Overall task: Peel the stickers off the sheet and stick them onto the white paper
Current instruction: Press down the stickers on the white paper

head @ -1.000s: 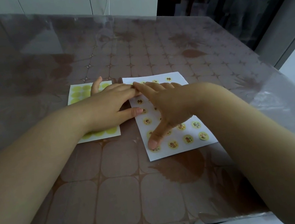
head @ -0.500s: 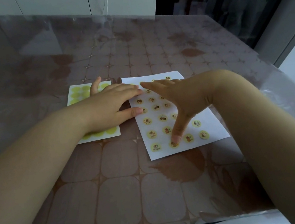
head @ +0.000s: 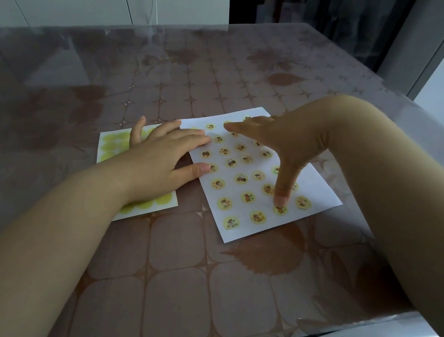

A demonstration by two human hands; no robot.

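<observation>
Sticker sheet (head: 112, 145), left, appears stripped; white paper (head: 320, 190) is almost filled. Left hand (head: 166, 160) and right hand (head: 284, 143) are spread flat, nothing gripped.

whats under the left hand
The left hand lies flat on the sticker sheet, thumb and fingertips reaching onto the white paper. Yellow circles show at the sheet's far and near ends; its middle is covered, so nothing there can be seen.

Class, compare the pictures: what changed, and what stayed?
The right hand slid its thumb rightward along the lower stickers on the white paper. Nothing was gripped or released. The left hand stayed flat across the sticker sheet and the paper's edge.
</observation>
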